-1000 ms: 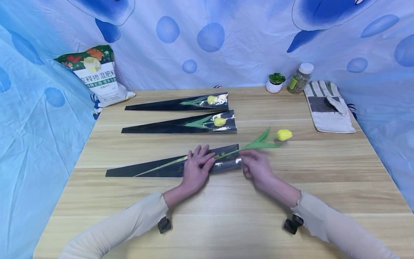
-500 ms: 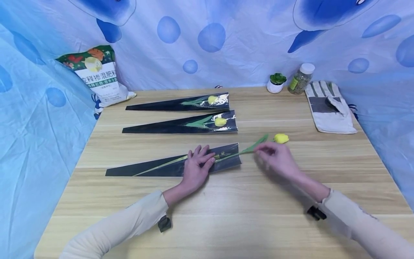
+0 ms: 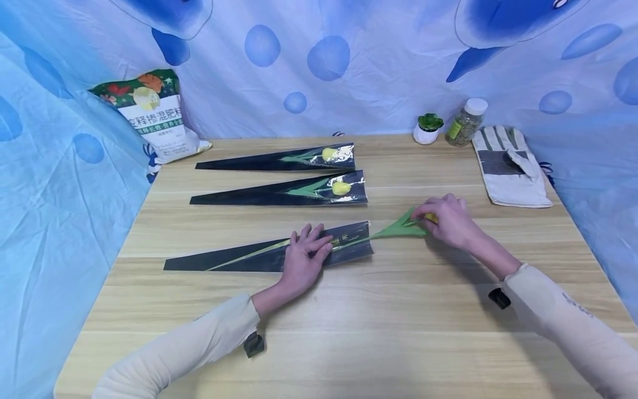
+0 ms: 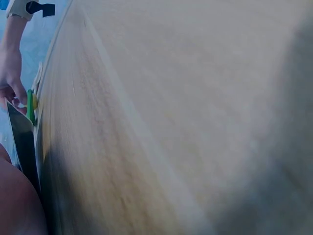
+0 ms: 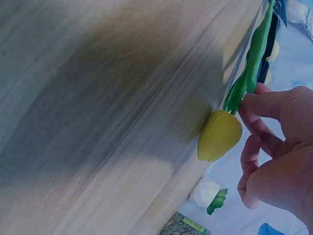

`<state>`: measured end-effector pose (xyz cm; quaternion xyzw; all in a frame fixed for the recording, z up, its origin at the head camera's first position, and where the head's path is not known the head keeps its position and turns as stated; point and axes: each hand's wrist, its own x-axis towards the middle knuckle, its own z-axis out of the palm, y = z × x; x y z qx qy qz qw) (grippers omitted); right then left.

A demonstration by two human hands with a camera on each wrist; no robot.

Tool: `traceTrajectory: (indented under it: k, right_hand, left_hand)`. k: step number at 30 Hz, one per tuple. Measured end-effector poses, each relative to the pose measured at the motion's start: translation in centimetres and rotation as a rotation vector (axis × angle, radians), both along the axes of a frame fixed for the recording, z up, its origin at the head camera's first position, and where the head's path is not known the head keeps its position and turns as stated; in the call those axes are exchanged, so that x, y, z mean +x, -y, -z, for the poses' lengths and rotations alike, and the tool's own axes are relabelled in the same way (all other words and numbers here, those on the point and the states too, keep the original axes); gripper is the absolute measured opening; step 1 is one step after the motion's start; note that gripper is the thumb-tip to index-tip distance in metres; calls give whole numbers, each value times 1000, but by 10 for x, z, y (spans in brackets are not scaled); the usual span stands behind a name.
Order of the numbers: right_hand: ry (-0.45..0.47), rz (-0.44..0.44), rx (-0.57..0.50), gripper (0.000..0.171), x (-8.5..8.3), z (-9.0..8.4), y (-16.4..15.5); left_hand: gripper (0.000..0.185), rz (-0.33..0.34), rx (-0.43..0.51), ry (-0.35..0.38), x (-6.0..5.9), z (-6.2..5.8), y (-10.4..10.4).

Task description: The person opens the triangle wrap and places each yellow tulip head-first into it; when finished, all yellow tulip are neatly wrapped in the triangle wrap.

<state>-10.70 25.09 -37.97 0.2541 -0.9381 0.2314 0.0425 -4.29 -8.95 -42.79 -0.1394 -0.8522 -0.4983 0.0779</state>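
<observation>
A long black flower sleeve (image 3: pixel 191 264) lies across the table, its wide end to the right. My left hand (image 3: pixel 301 260) presses down on it with fingers spread. Along the sleeve runs the thin stem of an artificial yellow tulip (image 3: pixel 399 227), whose green leaves stick out past the wide end. At the leaves, just below the flower, my right hand (image 3: pixel 448 221) pinches the tulip between thumb and forefinger. Its fingers mostly cover the bloom in the head view, but the right wrist view shows the yellow tulip head (image 5: pixel 220 136) beside the fingertips.
Two wrapped yellow tulips lie farther back, in one black sleeve (image 3: pixel 234 199) and another sleeve (image 3: pixel 239 164). A fertilizer bag (image 3: pixel 166 127) leans at back left. A potted succulent (image 3: pixel 427 128), a lidded jar (image 3: pixel 466 123) and a work glove (image 3: pixel 510 169) stand or lie at back right.
My right hand has moved right along the tulip from the sleeve's wide end to just below the flower, and the leaves now lie lower. The left hand stays on the sleeve.
</observation>
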Motion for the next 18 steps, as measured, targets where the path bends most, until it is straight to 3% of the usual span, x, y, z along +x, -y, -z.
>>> traceTrajectory:
  k: [18]
  right_hand:
    - [-102,-104,-6,36,-6,11,-1]
  left_hand:
    - [22,-5,-16,24,1,-1,-1]
